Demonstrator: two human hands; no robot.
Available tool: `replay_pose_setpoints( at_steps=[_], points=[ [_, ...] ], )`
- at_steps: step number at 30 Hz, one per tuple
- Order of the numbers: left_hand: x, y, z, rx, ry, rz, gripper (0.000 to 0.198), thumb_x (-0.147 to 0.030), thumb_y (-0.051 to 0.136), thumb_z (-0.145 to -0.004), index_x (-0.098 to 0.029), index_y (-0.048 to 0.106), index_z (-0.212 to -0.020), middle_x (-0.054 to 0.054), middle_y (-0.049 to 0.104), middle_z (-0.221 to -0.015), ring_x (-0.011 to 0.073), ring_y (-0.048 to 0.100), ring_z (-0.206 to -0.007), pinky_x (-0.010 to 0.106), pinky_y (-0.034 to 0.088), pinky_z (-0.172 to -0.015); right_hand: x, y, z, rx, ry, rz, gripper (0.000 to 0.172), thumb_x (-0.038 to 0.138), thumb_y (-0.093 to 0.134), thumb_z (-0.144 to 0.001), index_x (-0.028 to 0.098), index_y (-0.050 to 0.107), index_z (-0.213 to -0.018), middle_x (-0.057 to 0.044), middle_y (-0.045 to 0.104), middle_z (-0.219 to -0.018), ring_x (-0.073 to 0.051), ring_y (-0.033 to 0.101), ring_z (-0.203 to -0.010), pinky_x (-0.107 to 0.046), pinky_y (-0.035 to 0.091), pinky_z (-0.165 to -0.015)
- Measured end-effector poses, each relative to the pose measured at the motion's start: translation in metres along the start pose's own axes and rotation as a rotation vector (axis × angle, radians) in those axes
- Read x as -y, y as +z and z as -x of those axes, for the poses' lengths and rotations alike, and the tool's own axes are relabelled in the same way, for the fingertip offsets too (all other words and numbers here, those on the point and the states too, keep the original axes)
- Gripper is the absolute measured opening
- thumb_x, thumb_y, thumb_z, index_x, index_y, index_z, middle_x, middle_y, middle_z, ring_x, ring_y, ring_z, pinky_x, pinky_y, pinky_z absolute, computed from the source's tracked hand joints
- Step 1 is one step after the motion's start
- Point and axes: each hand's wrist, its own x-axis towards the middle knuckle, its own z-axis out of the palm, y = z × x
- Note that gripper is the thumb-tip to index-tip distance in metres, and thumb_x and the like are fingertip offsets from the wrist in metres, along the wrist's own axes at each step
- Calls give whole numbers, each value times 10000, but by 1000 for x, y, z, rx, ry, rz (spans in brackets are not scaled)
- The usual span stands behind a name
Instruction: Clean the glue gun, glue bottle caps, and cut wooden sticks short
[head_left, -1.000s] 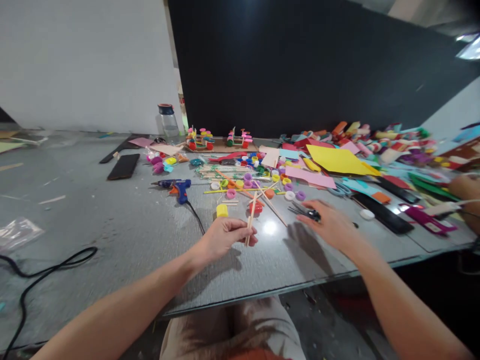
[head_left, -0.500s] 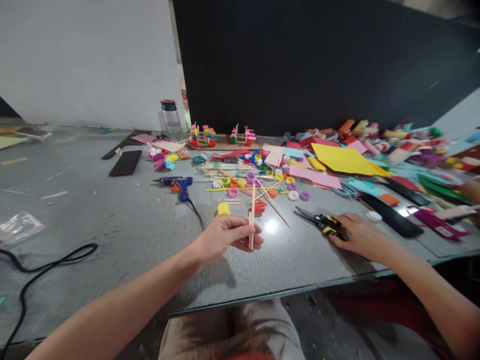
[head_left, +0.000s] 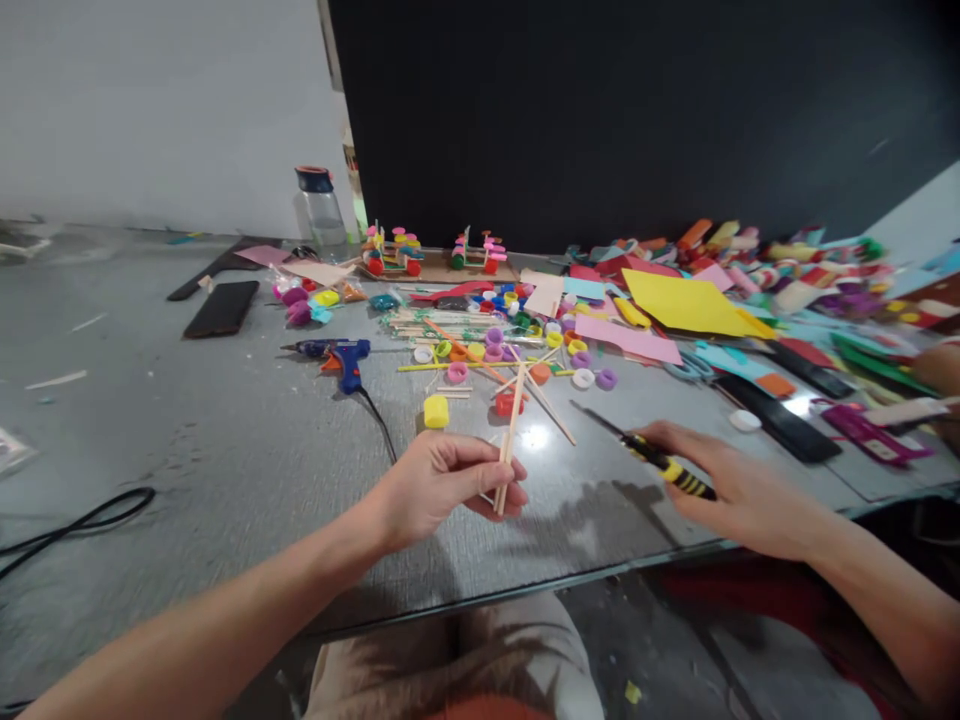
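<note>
Near the front middle of the table, my left hand (head_left: 450, 480) pinches thin wooden sticks (head_left: 513, 430) between thumb and fingers. One stick reaches higher than the other, and both lean slightly right. To the right, my right hand (head_left: 727, 490) grips yellow-and-black-handled pliers (head_left: 664, 465), raised off the table with a shadow below. Their long narrow jaws point up and left toward the sticks. A yellow cap (head_left: 436, 411) and a red cap (head_left: 510, 405) lie just beyond my left hand. More loose sticks (head_left: 551, 405) lie crossed behind.
A blue glue gun (head_left: 349, 365) lies left of centre, its cord running toward me. Colourful bottle caps, paper sheets (head_left: 686, 305) and purple-handled tool (head_left: 874, 435) spread across the right. Small stick models (head_left: 394, 250) and a water bottle (head_left: 322, 210) stand at the back. Another person's hand (head_left: 945, 360) shows at the right edge.
My right hand has lifted the pliers off the table and turned them. The left hand still holds the sticks, now tilted a little more to the right. The view has shifted slightly.
</note>
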Motion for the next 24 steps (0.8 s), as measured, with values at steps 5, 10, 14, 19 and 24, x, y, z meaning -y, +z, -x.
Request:
replay_pose_setpoints(
  at_steps=[5, 10, 14, 19, 24],
  points=[
    [1, 0, 0, 35, -13, -13, 180, -341, 800, -790, -165, 810, -825, 46, 796, -744, 155, 725, -667, 241, 591, -609, 58, -8, -23, 122, -59, -159, 572, 267, 655, -777, 274, 609, -1347, -94, 670, -1351, -351, 655, -1200, -485, 573, -972],
    [-3, 3, 3, 73, -64, 7, 153, -309, 780, -806, -158, 803, -789, 40, 787, -730, 138, 709, -652, 208, 584, -593, 68, -11, -36, 157, -67, -149, 539, 280, 642, -786, 253, 630, -1324, -112, 685, -1321, -356, 671, -1168, -465, 595, -915],
    [-8, 6, 6, 77, -107, 18, 112, -247, 754, -832, -145, 797, -816, 35, 784, -723, 120, 701, -636, 192, 585, -597, 75, -18, -39, 223, -51, -145, 496, 347, 597, -833, 220, 630, -1311, -123, 707, -1277, -349, 686, -1134, -467, 605, -867],
    [-10, 6, 7, 95, -126, 19, 122, -211, 714, -869, -137, 792, -812, 30, 783, -712, 102, 693, -615, 173, 584, -590, 84, -26, -44, 276, -43, -147, 448, 419, 563, -870, 209, 650, -1257, -120, 726, -1225, -328, 706, -1080, -429, 613, -806],
    [-10, 6, 5, 97, -144, 34, 123, -199, 705, -878, -139, 794, -818, 24, 788, -705, 90, 693, -593, 158, 586, -587, 84, -28, -46, 296, -51, -138, 427, 414, 549, -871, 219, 665, -1233, -109, 733, -1208, -322, 707, -1073, -413, 608, -786]
  ],
)
